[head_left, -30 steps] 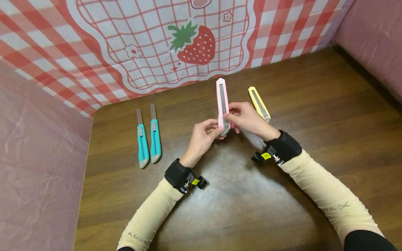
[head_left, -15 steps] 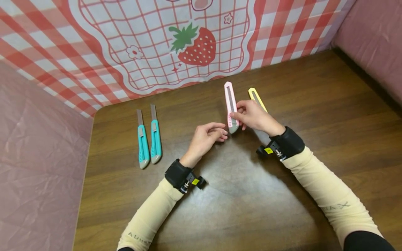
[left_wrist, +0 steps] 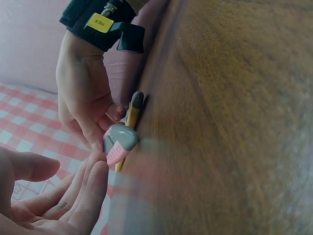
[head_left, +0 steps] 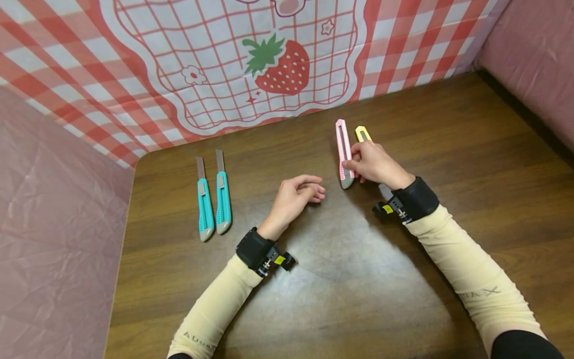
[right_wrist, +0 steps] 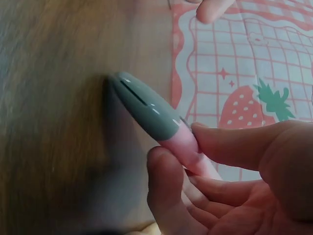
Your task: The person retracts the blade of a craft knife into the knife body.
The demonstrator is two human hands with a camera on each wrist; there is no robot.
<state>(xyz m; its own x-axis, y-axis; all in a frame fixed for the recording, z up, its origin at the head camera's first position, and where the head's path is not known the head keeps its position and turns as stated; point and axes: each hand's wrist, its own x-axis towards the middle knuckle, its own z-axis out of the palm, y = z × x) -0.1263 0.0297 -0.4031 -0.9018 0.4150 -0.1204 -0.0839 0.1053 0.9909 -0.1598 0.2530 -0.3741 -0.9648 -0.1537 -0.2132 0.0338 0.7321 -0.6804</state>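
Observation:
Thumb and fingers of my right hand pinch a pink box cutter near its grey end; its tip points to the back of the table. In the right wrist view that grey end cap sticks out past the fingertips. A yellow box cutter lies just right of the pink one, mostly covered by the right hand. Left of both, my left hand holds nothing, its fingers loosely bent and apart from the pink box cutter.
Two teal box cutters lie side by side on the left of the wooden table, grey blades out towards the back. A checked strawberry cloth hangs along the table's back edge.
The left hand has let go of the pink box cutter. My right hand has carried it rightward, close beside the yellow one. The teal box cutters stay put.

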